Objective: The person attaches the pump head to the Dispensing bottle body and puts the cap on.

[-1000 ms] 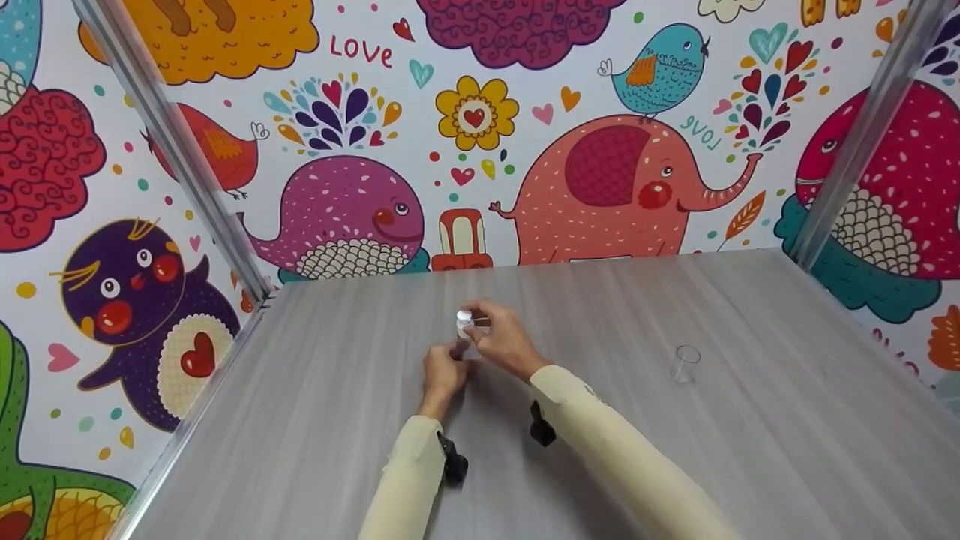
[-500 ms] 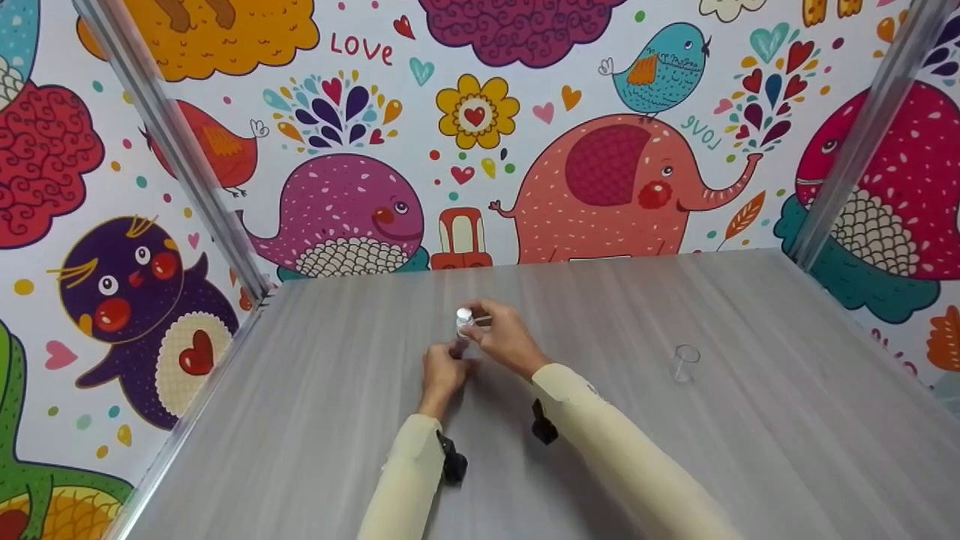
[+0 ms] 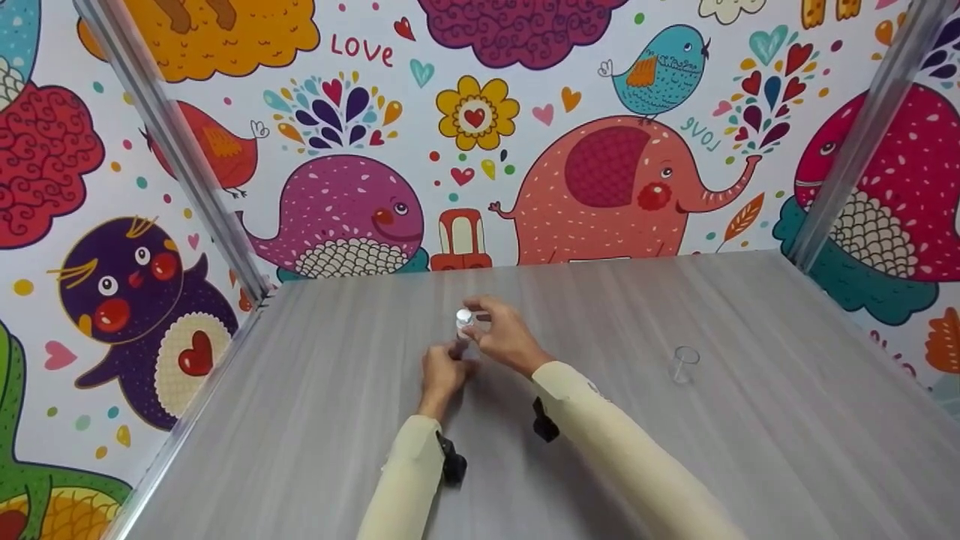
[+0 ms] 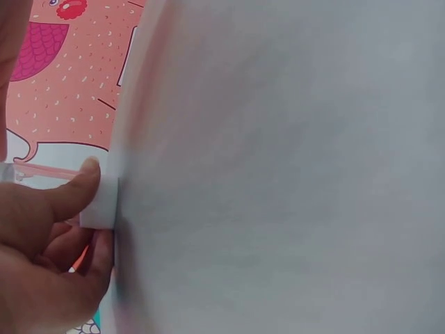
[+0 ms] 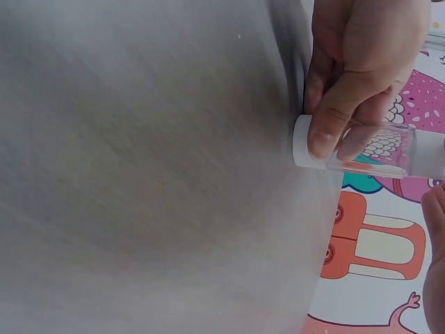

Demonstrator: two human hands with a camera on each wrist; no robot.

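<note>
Both sleeved forearms (image 3: 622, 442) extend forward, left fingers (image 4: 103, 261) curled low, right fingers (image 3: 484, 304) curled just above them.

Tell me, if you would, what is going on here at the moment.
Someone is handling a small clear bottle with both hands, apparently upright on the table. The left hand grips its white base, and the right hand has thumb and fingers at its pale top; whether the top is being turned, I can't tell. A clear glass stands apart to the right.
</note>
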